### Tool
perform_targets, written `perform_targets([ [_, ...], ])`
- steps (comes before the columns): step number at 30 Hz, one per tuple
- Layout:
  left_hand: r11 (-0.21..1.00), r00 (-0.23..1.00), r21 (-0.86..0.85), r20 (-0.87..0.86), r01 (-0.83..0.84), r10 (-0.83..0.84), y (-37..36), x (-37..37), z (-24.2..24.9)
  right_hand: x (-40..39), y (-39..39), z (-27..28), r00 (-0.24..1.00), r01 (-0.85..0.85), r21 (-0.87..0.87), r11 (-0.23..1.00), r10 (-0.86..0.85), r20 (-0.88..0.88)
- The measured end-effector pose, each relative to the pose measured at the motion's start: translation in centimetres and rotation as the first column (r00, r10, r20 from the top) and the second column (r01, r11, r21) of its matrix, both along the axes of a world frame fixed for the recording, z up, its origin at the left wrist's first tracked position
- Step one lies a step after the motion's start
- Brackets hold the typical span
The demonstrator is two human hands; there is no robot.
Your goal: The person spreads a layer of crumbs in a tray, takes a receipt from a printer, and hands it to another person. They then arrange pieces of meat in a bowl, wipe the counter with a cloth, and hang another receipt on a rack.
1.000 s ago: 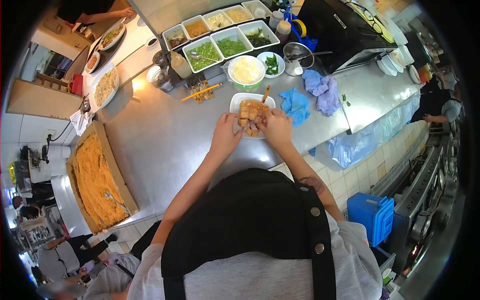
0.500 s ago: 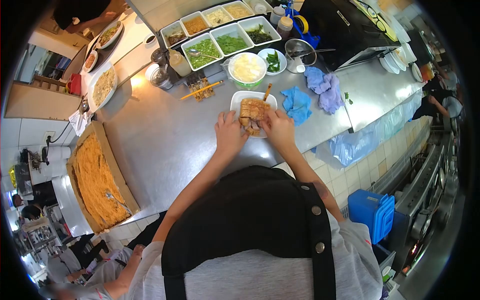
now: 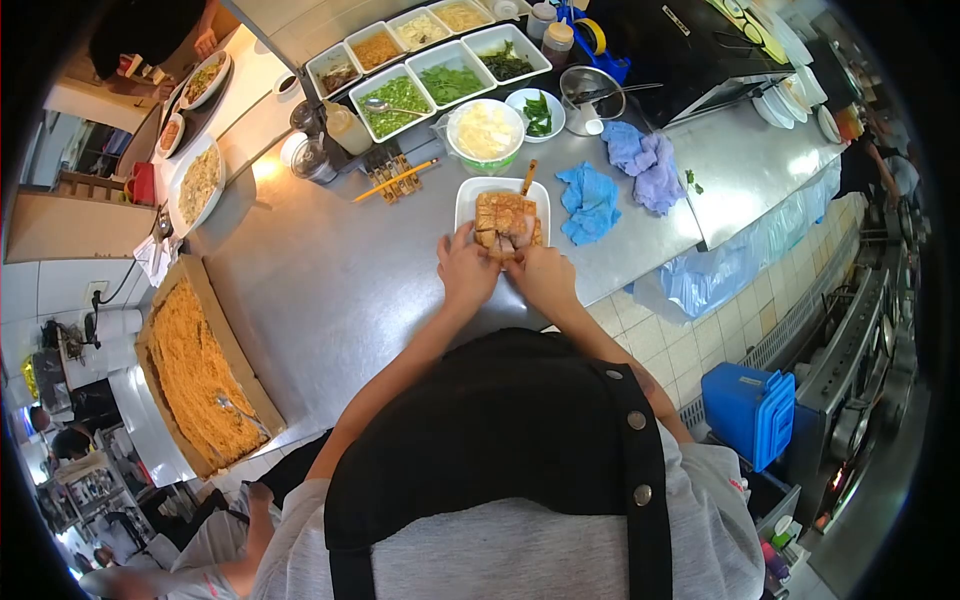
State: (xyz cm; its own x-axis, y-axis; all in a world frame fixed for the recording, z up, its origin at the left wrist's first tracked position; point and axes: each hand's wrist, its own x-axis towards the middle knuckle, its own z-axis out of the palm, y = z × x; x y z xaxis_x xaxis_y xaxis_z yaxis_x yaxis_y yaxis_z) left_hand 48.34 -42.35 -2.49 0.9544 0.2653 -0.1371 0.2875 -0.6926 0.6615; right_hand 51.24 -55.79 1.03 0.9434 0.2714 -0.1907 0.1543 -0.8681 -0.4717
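Note:
On the steel counter in front of me, a white dish [image 3: 466,197] holds chopped golden-brown crispy pork [image 3: 502,212], with a brown stick-like piece [image 3: 528,178] leaning at its far edge. My left hand [image 3: 468,270] is closed at the near left corner, its fingertips on the front pieces of the pork. From the right, my right hand [image 3: 543,277] pinches at the same front pieces, near the left fingertips. Both hands partly cover the dish's near rim.
Trays of chopped greens [image 3: 392,105] line the back. A bowl of pale slices [image 3: 484,132] and a bowl of green leaves [image 3: 538,115] stand behind the dish. Blue cloth [image 3: 588,203] and purple cloth [image 3: 655,172] lie right; a box of orange crumbs [image 3: 200,375] sits left.
My right hand has moved down and left to the dish's near edge, closer to my left hand. More of the pork's top now shows. The view has shifted slightly.

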Motion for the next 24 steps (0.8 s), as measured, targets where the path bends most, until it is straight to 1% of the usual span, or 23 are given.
perform_targets([
  [1, 0.999, 0.999, -0.029, 0.027, -0.037, 0.038, -0.1, -0.1, -0.2, 0.1, 0.0, 0.1, 1.0, -0.001, 0.0, 1.0, 0.001, -0.001],
  [3, 0.996, 0.996, -0.061, 0.056, -0.059, 0.063, -0.1, -0.1, -0.4, 0.3, -0.1, 0.6, 0.998, 0.057, 0.045, 0.997, -0.059, 0.026],
  [4, 0.993, 0.993, -0.093, 0.084, -0.079, 0.087, -0.2, -0.2, -0.4, 0.6, -0.3, 0.2, 0.998, 0.056, 0.044, 0.997, -0.058, 0.026],
  [6, 0.988, 0.987, -0.112, 0.109, -0.104, 0.116, -0.4, -0.3, -0.5, 1.3, -0.8, -0.8, 0.995, 0.087, 0.165, 0.982, -0.093, 0.032],
  [8, 0.983, 0.98, -0.129, 0.133, -0.128, 0.145, -0.8, -0.5, -0.5, 1.9, -1.0, -1.1, 0.994, 0.103, 0.165, 0.981, -0.106, 0.005],
  [10, 0.975, 0.962, -0.154, 0.199, -0.16, 0.189, -1.0, -0.6, -0.5, 2.2, -0.9, -0.8, 0.993, 0.12, 0.166, 0.979, -0.118, -0.023],
  [12, 0.973, 0.953, -0.145, 0.218, -0.181, 0.21, -1.1, -0.5, -0.7, 2.3, -0.7, -0.3, 0.99, 0.142, 0.141, 0.98, -0.137, -0.043],
  [16, 0.963, 0.926, -0.149, 0.277, -0.224, 0.258, -1.4, -0.2, -0.8, 2.5, -0.8, -0.3, 0.99, 0.139, 0.134, 0.981, -0.137, -0.022],
  [19, 0.961, 0.91, -0.149, 0.317, -0.233, 0.269, -1.5, -0.1, -0.8, 2.4, -1.1, 0.2, 0.995, 0.104, 0.104, 0.989, -0.104, -0.008],
  [21, 0.957, 0.908, -0.177, 0.313, -0.231, 0.277, -1.5, -0.1, -0.9, 2.3, -1.2, 0.2, 0.98, 0.01, 0.211, 0.978, -0.051, 0.192],
  [22, 0.95, 0.906, -0.207, 0.309, -0.233, 0.289, -1.5, -0.1, -1.0, 2.1, -1.2, 0.3, 0.98, 0.013, 0.211, 0.977, -0.054, 0.191],
  [24, 0.951, 0.906, -0.205, 0.312, -0.229, 0.286, -1.5, 0.0, -1.1, 1.9, -1.1, 0.4, 0.965, -0.125, 0.241, 0.963, 0.061, 0.257],
])
